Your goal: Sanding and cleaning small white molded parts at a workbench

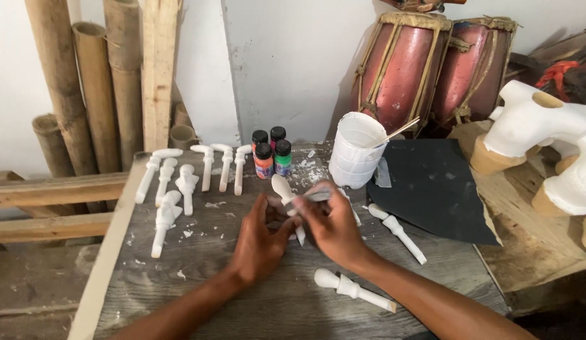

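My left hand (pixel 260 242) and my right hand (pixel 331 225) meet over the middle of a grey wooden table (pixel 205 283). Together they hold a white carved peg (pixel 283 190) with a rounded head that sticks up between the fingers. My right hand also presses a small grey scrap against the peg; motion blurs it. Two more white pegs lie near my right hand, one (pixel 353 289) by the wrist and one (pixel 397 232) to the right.
Several white pegs (pixel 179 186) lie in rows at the table's left back. Small paint bottles (pixel 271 154) and a white plastic tub (pixel 356 150) with a stick stand behind. A black sheet (pixel 435 192), drums (pixel 431 69), bamboo poles (pixel 94 88) and white carved figures (pixel 545 138) surround the table.
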